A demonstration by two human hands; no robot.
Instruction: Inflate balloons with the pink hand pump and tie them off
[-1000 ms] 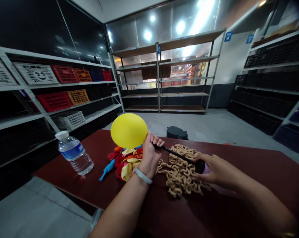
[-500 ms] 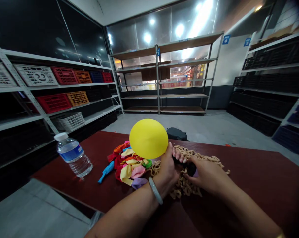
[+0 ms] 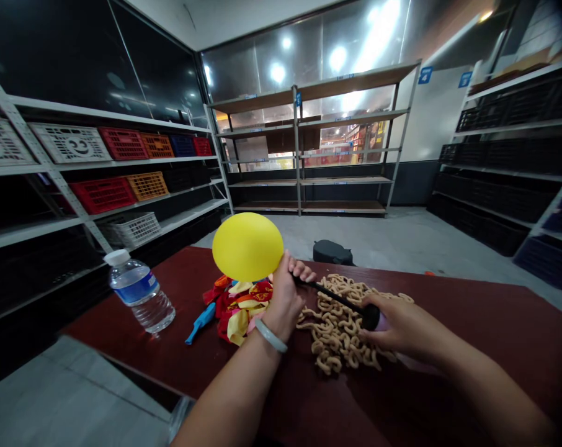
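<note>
On my feed I see a plain yellow balloon (image 3: 248, 247), a black-and-purple pump (image 3: 337, 298), tan coils (image 3: 330, 347), a maroon table (image 3: 476, 329).

Extends the left forearm (image 3: 234, 391) and right forearm (image 3: 492, 382) forward from the lower part of the view, both slanting inward toward each other. Holds the left hand (image 3: 288, 288) a little higher and farther out, closed in a grip, fingers (image 3: 304, 271) curled over toward the right. Holds the right hand (image 3: 396, 324) lower and nearer, clasped too (thumb (image 3: 374, 338) below, fingers above), pointing leftward, well apart from the left.
</note>
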